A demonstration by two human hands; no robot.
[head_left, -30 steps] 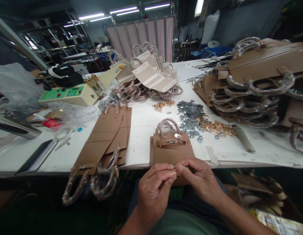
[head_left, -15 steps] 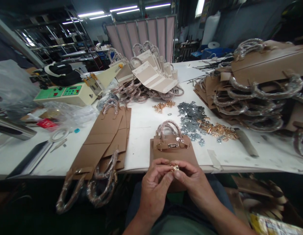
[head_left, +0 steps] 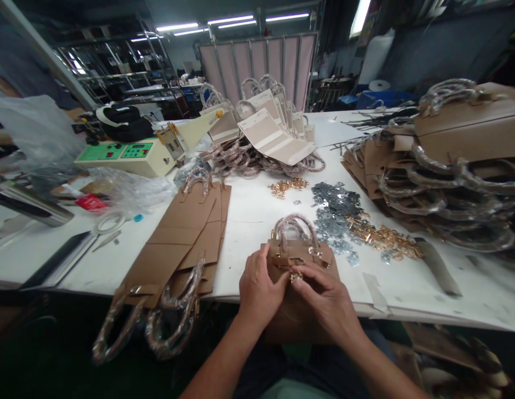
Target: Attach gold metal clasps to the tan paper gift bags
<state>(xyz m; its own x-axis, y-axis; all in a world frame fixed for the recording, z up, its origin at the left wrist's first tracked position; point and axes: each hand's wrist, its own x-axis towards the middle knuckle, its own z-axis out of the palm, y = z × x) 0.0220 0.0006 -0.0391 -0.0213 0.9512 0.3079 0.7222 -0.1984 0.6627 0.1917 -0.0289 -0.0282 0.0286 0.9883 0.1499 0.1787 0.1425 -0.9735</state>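
A small brown handbag (head_left: 301,316) stands upright before me at the table's front edge, its twin handles (head_left: 296,224) wrapped in clear film. My left hand (head_left: 261,285) grips the bag's left side, fingers along the edge and thumb across the front. Pinched in my right hand (head_left: 326,293) is a small gold-coloured metal fitting (head_left: 296,276), held against the bag's front just below the strap (head_left: 284,260). The tip of my left thumb is close to that fitting. My fingers hide part of the bag's front.
Flat brown bag pieces (head_left: 174,227) overhang the table's front edge at left. Beyond the bag lie grey metal plates (head_left: 336,202) and gold fittings (head_left: 386,238). Piled bags (head_left: 457,133) stand at right, more (head_left: 278,136) at the back. A green-panelled machine (head_left: 128,155) sits at left.
My hands have parted slightly. The left has moved from the fitting to the bag's left side, and the right has brought the fitting up against the bag's front. The view has shifted.
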